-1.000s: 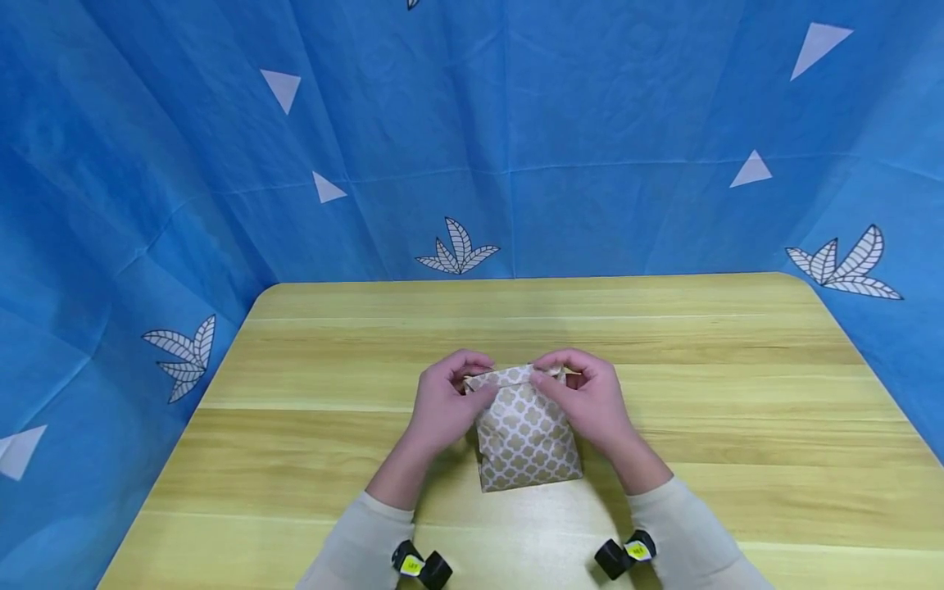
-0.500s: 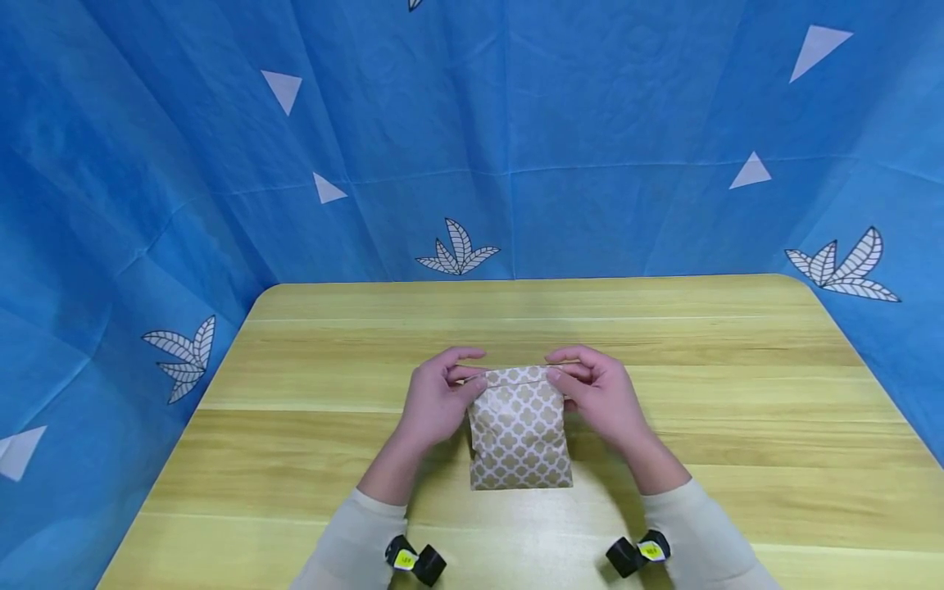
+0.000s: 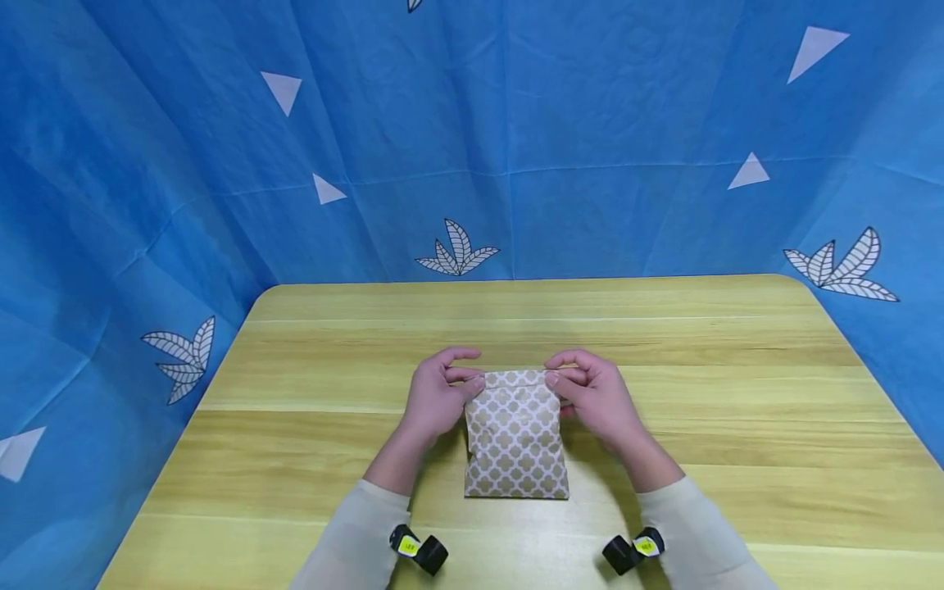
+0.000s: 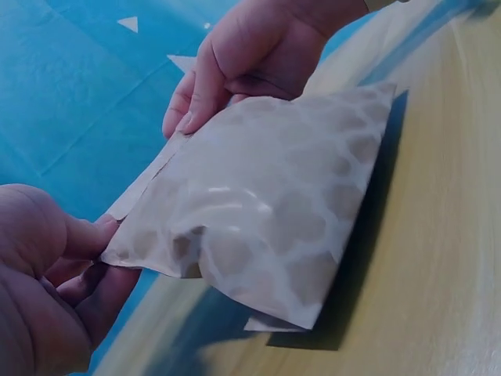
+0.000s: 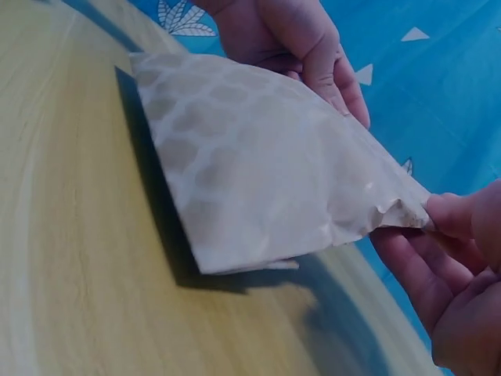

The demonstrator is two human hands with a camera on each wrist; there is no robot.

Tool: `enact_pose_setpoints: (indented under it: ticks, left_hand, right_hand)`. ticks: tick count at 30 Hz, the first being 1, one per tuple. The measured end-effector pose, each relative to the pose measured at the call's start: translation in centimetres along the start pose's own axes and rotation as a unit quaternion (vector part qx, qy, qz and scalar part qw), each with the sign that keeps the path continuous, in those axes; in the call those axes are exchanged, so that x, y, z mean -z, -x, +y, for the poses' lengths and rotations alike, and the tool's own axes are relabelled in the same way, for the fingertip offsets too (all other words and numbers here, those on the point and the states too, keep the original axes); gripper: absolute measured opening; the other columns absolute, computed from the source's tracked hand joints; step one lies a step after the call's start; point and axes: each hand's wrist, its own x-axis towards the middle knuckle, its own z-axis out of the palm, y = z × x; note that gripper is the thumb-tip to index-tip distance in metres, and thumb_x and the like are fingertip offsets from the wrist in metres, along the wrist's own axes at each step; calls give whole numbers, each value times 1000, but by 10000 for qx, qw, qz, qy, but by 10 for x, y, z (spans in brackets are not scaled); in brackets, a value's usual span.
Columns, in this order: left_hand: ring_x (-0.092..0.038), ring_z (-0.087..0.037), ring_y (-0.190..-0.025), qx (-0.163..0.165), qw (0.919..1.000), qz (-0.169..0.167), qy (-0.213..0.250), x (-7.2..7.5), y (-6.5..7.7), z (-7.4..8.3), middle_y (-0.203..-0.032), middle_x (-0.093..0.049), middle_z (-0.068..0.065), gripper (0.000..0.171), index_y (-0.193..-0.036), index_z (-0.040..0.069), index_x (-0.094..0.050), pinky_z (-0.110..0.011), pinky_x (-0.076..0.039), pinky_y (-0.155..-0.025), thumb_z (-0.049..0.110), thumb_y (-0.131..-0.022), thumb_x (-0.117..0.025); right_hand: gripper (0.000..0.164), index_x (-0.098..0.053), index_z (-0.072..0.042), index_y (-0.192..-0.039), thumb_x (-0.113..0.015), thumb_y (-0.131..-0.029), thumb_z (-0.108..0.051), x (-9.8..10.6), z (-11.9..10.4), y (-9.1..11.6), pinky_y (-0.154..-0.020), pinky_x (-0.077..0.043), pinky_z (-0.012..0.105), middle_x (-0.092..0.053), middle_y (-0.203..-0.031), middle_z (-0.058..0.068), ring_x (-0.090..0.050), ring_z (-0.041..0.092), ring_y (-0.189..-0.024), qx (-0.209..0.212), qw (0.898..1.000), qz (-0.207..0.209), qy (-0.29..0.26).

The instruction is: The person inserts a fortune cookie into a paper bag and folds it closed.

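Note:
A patterned paper bag, tan with white lattice lines, has its top edge folded over into a narrow strip. At the strip's left end my left hand pinches the bag between thumb and fingers. My right hand pinches the other top corner the same way. In the left wrist view the bag looks puffed out and tilted, its lower edge casting a shadow on the table. The right wrist view shows the right thumb on the folded corner. Whatever the bag contains is hidden.
The wood-grain table spreads around the bag on all sides. Behind it and at the left hangs a blue curtain with white triangles and leaf prints. Black wrist cameras sit on both sleeves.
The bag has turned from a slant to nearly straight and shifted slightly left. Both hands have moved outward from the top edge's middle to its corners.

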Motion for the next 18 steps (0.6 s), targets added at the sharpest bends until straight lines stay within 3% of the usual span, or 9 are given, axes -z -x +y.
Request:
enact_pose_setpoints:
  ticks: [6, 12, 18]
  left_hand:
    - [-71, -20, -81, 76, 9999, 4, -138, -2, -3, -8, -90, -74, -4, 42, -126, 3, -65, -28, -54, -62, -6, -87, -72]
    - [-70, -18, -81, 143, 9995, 82, -281, -5, -6, -15, -90, -74, -2, 42, -127, 5, -65, -31, -55, -66, -5, -87, -73]
    - [-66, -19, -78, 129, 9990, 123, -400, -7, -9, -20, -88, -73, -4, 44, -127, 6, -65, -31, -52, -63, -1, -85, -76]
  right_hand:
    - [18, -63, 5, -112, -66, -95, -2, -1, 7, -2, -56, -55, 33, -73, -96, 19, -63, 20, -64, -169, 9995, 17, 270]
    - [20, -63, 5, -113, -67, -95, -2, -2, 15, -5, -59, -57, 34, -73, -95, 18, -67, 24, -69, -231, 9987, 106, 444]
    - [25, -63, 5, -115, -70, -92, -1, 1, 19, -8, -59, -53, 29, -73, -86, 16, -63, 20, -66, -208, 9955, 293, 879]
